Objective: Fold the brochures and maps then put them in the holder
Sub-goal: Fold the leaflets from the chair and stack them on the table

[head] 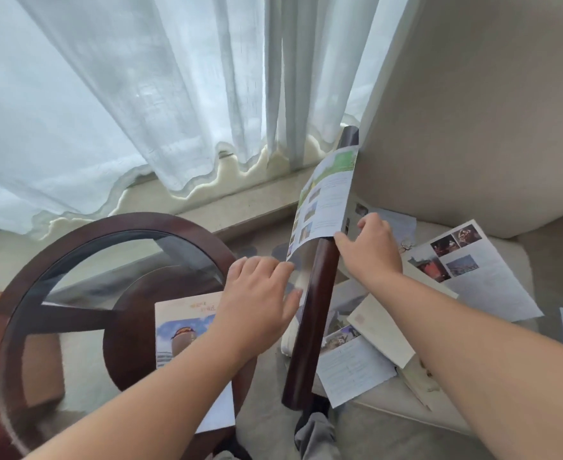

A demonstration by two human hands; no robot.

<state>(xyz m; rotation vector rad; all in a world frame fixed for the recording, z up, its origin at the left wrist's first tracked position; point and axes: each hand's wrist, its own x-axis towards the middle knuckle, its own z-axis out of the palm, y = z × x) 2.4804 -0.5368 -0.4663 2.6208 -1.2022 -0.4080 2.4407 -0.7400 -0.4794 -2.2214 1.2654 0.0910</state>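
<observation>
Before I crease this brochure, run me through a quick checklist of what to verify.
1. The right hand grips the brochure by its near edge: ok.
2. The left hand has the lower corner: cannot tell, blurred.
3. The brochure is flat for creasing: not ok, it curves across the wooden armrest.
4. The holder is in view: not ok, none seen.
5. The loose sheets on the seat are folded: not ok, they lie open.

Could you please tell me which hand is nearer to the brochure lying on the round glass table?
Left. The left hand is just over that brochure's far right corner; the right hand is past the wooden armrest, holding the edge of a second brochure draped over it.
</observation>
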